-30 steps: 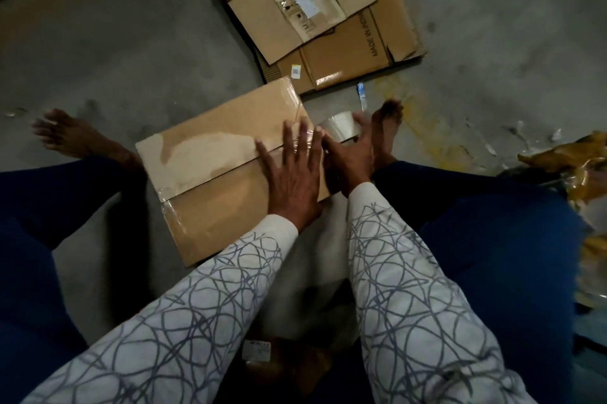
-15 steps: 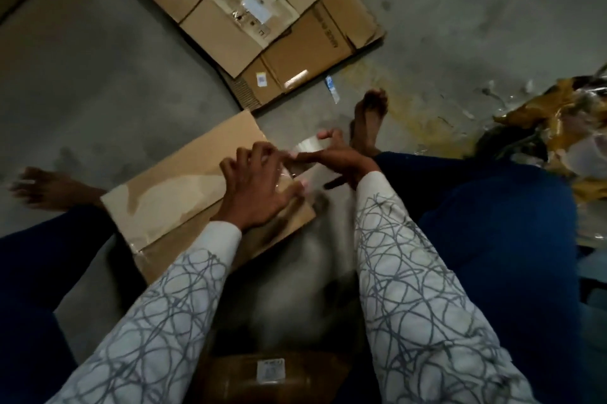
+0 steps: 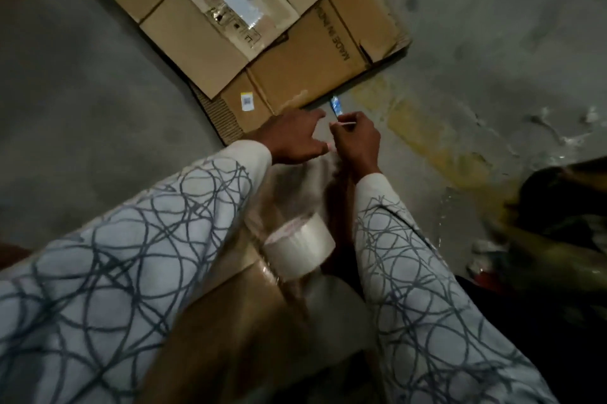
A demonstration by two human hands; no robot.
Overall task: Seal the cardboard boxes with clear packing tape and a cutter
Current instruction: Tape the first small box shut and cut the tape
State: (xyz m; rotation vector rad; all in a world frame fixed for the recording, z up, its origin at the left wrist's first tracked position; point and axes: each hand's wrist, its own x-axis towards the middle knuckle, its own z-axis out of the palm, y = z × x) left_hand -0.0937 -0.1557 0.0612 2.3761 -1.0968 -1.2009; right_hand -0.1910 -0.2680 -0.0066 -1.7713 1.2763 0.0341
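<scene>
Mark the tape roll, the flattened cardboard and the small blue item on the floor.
Tape roll (image 3: 303,252), head view, on its curved outer side.
Flattened cardboard (image 3: 305,68), head view, on the bare lower panel beside the printed text.
Blue item (image 3: 335,105), head view, on its middle.

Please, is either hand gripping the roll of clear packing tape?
No, the whitish roll of clear packing tape is nearer the camera, well apart from the left hand and the right hand.

Motion-blurred, largely under patterned sleeves (image 3: 131,255), cut by bottom edge: brown cardboard box (image 3: 223,331). Too small to identify: thin white strip (image 3: 345,124) pinched in right hand (image 3: 356,142).
</scene>
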